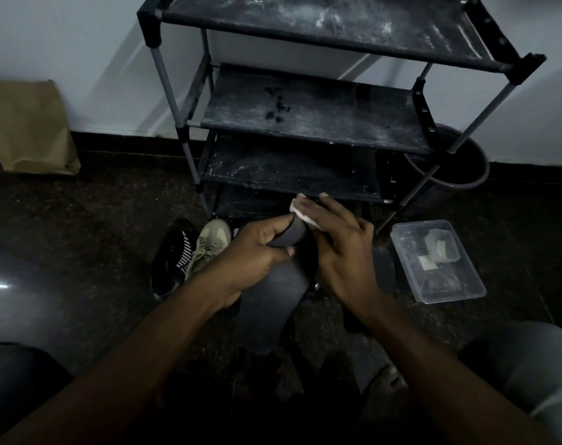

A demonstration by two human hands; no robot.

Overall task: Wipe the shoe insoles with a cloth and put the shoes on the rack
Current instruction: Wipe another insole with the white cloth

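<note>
Left grip (pixel 257 250): clamped round the insole (pixel 271 303), steadying it for wiping.
Right grip (pixel 340 245): fingers apart, pressing the cloth (pixel 302 213) onto its top end.
Insole: over the floor (pixel 112 220), at the rack (pixel 305 120) front edge.

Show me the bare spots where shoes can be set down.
The rack's top shelf, middle shelf and lower shelf are bare. The floor is free between the paper bag and the black shoe. Crowded before the rack: olive sneaker, held insole, plastic container.

Left grip (pixel 257 248) curled — right grip (pixel 340 248) unclear
</note>
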